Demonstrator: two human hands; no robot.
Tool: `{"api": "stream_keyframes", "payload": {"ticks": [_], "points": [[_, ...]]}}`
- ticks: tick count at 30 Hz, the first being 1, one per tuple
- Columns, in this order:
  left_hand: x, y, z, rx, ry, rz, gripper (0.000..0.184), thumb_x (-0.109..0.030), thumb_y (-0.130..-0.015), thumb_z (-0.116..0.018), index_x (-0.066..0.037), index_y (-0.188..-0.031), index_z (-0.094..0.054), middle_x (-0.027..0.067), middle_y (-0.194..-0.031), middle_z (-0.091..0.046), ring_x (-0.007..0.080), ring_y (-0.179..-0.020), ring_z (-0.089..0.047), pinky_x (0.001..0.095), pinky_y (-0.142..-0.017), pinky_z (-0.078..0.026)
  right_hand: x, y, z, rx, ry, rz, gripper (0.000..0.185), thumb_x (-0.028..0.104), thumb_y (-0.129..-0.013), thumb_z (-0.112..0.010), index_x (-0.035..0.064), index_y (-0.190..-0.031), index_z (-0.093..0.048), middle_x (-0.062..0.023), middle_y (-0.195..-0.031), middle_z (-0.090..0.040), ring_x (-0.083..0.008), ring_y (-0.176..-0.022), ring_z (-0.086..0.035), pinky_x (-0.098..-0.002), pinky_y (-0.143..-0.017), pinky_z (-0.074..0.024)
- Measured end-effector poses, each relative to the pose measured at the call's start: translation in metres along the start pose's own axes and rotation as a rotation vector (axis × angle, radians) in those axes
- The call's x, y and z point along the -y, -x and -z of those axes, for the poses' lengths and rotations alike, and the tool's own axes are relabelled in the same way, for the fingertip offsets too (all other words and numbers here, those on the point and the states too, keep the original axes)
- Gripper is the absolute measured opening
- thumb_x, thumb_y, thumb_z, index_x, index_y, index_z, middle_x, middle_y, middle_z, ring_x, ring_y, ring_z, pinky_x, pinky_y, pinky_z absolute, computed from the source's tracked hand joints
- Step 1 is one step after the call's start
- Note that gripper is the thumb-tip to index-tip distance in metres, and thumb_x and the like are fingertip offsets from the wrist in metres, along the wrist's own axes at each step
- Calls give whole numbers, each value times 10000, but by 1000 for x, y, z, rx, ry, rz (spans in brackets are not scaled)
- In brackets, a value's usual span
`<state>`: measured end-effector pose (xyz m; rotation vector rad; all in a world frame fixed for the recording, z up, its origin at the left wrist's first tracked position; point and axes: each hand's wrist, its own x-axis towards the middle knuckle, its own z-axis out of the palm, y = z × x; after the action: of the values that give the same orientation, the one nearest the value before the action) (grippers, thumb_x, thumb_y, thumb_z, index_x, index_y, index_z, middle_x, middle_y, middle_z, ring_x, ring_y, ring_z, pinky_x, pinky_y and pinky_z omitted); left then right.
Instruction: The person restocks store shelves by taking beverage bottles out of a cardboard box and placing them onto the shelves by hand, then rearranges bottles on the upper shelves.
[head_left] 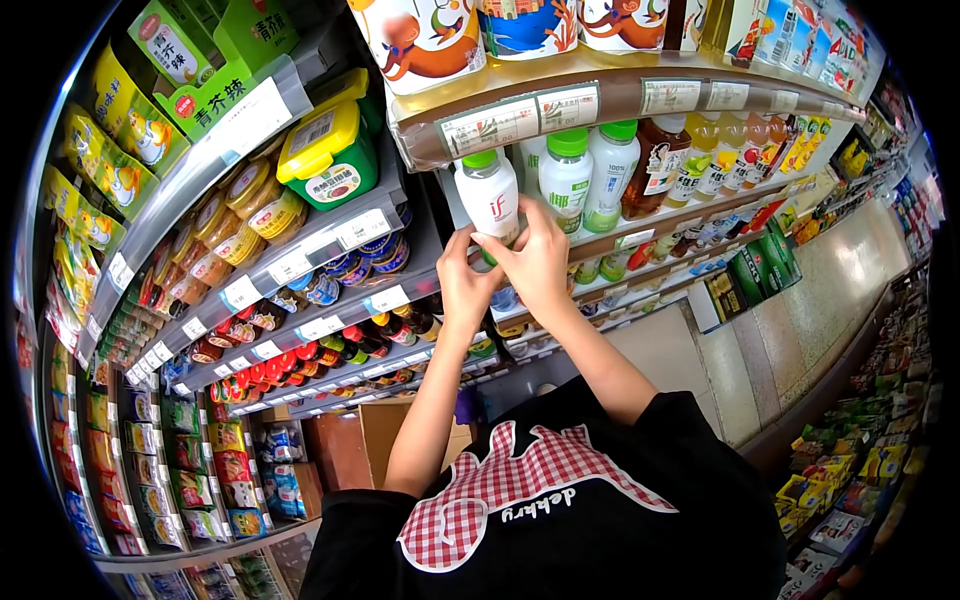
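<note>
A white drink bottle (488, 198) with a green cap and red "if" lettering stands nearly upright at the left end of a drinks shelf. My left hand (466, 283) is closed on its lower left side. From the other side, my right hand (532, 258) grips the lower right of the same bottle, the thumbs close together in front. The bottle's base is partly covered by my fingers. Just to the right stand a similar green-capped bottle (567, 180) and another white-and-green bottle (612, 165).
Above the bottles runs a curved shelf edge (620, 107) with price labels. Left are shelves with a green tub with a yellow lid (330, 150) and several jars (275, 210). An open cardboard box (385, 435) sits low down. The tiled aisle floor (800, 300) lies right.
</note>
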<state>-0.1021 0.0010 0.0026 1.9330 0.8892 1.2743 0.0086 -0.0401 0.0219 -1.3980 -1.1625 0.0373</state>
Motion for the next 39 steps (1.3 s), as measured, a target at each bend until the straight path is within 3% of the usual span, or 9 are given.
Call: {"api": "stream_keyframes", "payload": {"ticks": [1,4,7,19,22,24,31,34,39], "points": [[3,-1,1,6,-10,-9,376,4,-741,-760,97,-1075,-615,180,-1024,-687,229,-969,-702,380,-888,-591,-1,1,0,13,2,-7,560,250,-714,-875,-5,-1138,-613,-193,-1002,-677,-396,-869,-677,-465,-755,-538],[6,-3,2,31,-6,-36,391,9,-746,-758,93,-1102,-620,164,-1042,-681,228,-975,-698,381,-896,-590,-8,4,-2,12,13,4,555,257,-729,-871,-18,-1134,-611,-176,-920,-676,-326,-755,-644,-423,-668,-511],[5,-4,2,19,45,-37,510,1,-698,-795,90,-1171,-624,215,-1082,-675,323,-971,-702,391,-834,-577,-9,2,-7,-45,15,52,547,268,-733,-885,-26,-1099,-605,-116,-742,-669,-179,-497,-573,-337,-487,-455],[5,-7,9,28,-5,-28,500,-32,-706,-812,75,-1162,-637,208,-1052,-677,336,-958,-693,383,-802,-551,-6,-1,-12,27,-107,27,520,284,-813,-838,11,-1122,-521,-142,-816,-704,-237,-570,-640,-356,-515,-464],[7,-8,9,8,-67,-81,357,-25,-757,-774,65,-1076,-641,148,-1015,-678,204,-888,-668,319,-754,-546,-8,-3,-12,50,-107,10,529,296,-821,-824,16,-1143,-512,-174,-861,-715,-307,-659,-676,-395,-565,-493],[6,-8,9,7,-64,-83,354,-24,-754,-770,66,-1070,-640,149,-1006,-676,206,-870,-660,317,-745,-540,-4,-4,-9,101,-114,-40,544,323,-835,-800,20,-1176,-503,-220,-902,-719,-422,-780,-705,-472,-641,-534],[5,-12,7,-1,-75,-89,337,-14,-750,-749,65,-1059,-640,153,-975,-673,220,-856,-670,319,-752,-546,-6,-9,-9,85,-123,-11,528,309,-831,-803,13,-1160,-514,-227,-913,-717,-420,-801,-706,-467,-660,-540],[4,-12,8,21,-52,-37,477,-41,-701,-806,58,-1141,-651,212,-1028,-683,366,-935,-684,389,-807,-528,-3,-9,-6,92,-111,-18,527,306,-830,-804,7,-1157,-517,-230,-917,-716,-420,-808,-707,-466,-669,-544],[6,-12,7,21,-64,-37,483,-36,-691,-812,61,-1137,-655,211,-1029,-684,355,-932,-686,389,-807,-531,-2,-9,-2,123,-129,-50,533,304,-823,-814,4,-1154,-524,-227,-923,-718,-402,-806,-716,-447,-665,-552]]}}
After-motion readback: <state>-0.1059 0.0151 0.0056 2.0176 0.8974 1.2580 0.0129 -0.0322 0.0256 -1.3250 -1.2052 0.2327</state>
